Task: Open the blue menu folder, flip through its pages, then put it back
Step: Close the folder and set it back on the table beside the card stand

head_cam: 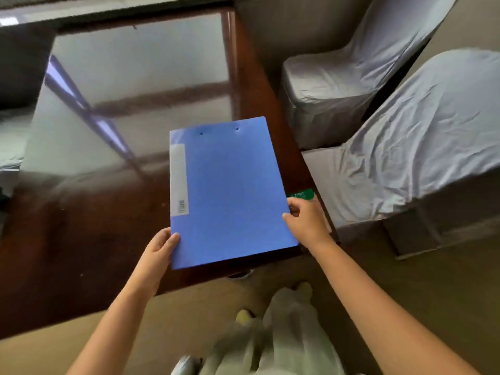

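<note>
The blue menu folder (230,190) is closed, with a pale label strip along its left edge and two small holes near its far end. It sits over the near right corner of the dark wooden table (67,239); whether it rests flat or is lifted slightly I cannot tell. My left hand (159,250) grips the folder's near left corner, thumb on top. My right hand (305,220) grips its right edge near the front corner.
A glass sheet (130,90) covers the table's far part and reflects a window. Two chairs in grey covers (405,136) stand close to the table's right side. A small green item (301,194) lies at the table edge by my right hand. My legs and shoes show below.
</note>
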The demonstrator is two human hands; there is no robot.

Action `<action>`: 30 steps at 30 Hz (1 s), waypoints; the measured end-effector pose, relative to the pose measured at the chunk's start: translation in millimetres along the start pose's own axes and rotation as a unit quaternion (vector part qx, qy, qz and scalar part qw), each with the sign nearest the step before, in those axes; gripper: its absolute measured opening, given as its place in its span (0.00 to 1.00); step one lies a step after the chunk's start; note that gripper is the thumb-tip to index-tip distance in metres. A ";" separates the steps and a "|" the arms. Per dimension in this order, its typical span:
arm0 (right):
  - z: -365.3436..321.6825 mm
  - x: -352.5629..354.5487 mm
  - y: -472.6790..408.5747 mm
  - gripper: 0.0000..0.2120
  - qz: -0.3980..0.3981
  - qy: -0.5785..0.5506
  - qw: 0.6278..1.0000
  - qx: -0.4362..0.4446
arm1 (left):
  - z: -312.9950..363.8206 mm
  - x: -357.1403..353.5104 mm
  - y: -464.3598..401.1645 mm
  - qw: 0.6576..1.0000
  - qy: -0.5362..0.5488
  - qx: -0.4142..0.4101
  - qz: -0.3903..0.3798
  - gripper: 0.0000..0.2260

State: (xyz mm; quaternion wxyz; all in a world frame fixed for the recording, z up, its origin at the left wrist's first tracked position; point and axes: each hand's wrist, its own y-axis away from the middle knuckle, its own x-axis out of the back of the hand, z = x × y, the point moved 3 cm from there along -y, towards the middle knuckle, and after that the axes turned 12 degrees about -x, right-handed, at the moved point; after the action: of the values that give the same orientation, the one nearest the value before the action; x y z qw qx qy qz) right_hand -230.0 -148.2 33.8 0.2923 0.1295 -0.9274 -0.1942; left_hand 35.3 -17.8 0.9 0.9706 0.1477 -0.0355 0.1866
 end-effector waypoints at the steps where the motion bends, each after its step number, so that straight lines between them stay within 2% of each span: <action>1: 8.3 -9.3 0.1 0.12 0.008 0.009 1.000 -0.009 | -11.2 -1.0 3.2 1.000 -0.007 0.009 0.004 0.07; 6: 37.9 -40.6 -6.0 0.14 0.023 0.062 0.997 -0.024 | -47.3 -5.7 10.7 0.998 -0.050 0.033 0.014 0.06; 9: 46.7 -46.7 -11.4 0.13 0.024 0.105 0.993 -0.036 | -58.8 -7.2 9.4 0.993 -0.115 0.030 0.018 0.05; 15: 52.3 -46.3 -19.3 0.14 0.044 0.192 0.979 -0.052 | -53.9 -11.5 -4.8 0.954 -0.294 -0.054 0.016 0.07; 17: 53.2 -44.9 -16.6 0.16 0.040 0.207 0.977 -0.035 | -54.7 -10.4 -5.6 0.946 -0.318 -0.057 0.030 0.09; 18: 54.3 -43.8 -15.0 0.18 0.037 0.212 0.976 -0.024 | -55.5 -9.7 -4.4 0.944 -0.322 -0.053 0.040 0.11; 21: 56.3 -32.9 -10.8 0.21 0.062 0.235 0.970 0.022 | -54.5 -7.1 3.4 0.941 -0.329 -0.041 0.074 0.27; 23: 56.0 -24.2 -7.5 0.20 0.081 0.265 0.958 0.074 | -48.4 -7.0 9.7 0.929 -0.351 -0.087 0.073 0.29; 26: 58.4 -16.7 -0.8 0.20 0.074 0.316 0.934 0.151 | -36.7 -11.7 18.9 0.894 -0.404 -0.193 0.011 0.28; 30: 66.3 -13.4 6.4 0.26 0.039 0.369 0.902 0.220 | -29.9 -24.3 25.6 0.810 -0.497 -0.278 -0.137 0.28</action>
State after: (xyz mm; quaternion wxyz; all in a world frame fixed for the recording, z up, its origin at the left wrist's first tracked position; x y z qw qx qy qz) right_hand -259.4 -119.0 -20.0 0.5852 0.2167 -0.7763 0.0886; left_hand 3.6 5.3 -23.7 0.8356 -0.0528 -0.5428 -0.0654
